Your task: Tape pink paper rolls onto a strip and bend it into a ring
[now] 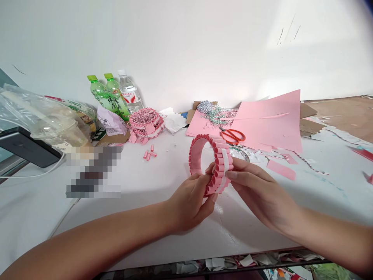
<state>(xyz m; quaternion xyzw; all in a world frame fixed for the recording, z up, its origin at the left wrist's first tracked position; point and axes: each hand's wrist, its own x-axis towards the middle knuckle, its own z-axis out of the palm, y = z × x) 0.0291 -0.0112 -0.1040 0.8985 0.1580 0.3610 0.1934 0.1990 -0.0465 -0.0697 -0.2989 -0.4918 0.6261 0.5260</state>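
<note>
**A:** What are you holding right now?

**B:** You're holding a ring of rolled pink paper tubes [220, 155] up off the bench [171, 163], centre-right of the frame. Your left hand [189, 204] is closed narrow on its lower side, and your right hand [259, 190] is pinching its right side.

**A:** Anything on the ring?

**B:** A white paper strip [223, 175] is running across the tubes, right beside your right fingers [233, 175].

**A:** What's lying around you?

**B:** Red-handled scissors [232, 136] are resting on pink card sheets [268, 120] just beyond your hands. Small pink paper rolls [149, 154] are lying left of the ring, below a pink-and-white paper piece [145, 124]. Two green-capped bottles [100, 93] and a water bottle [129, 93] are standing at upper left.
</note>
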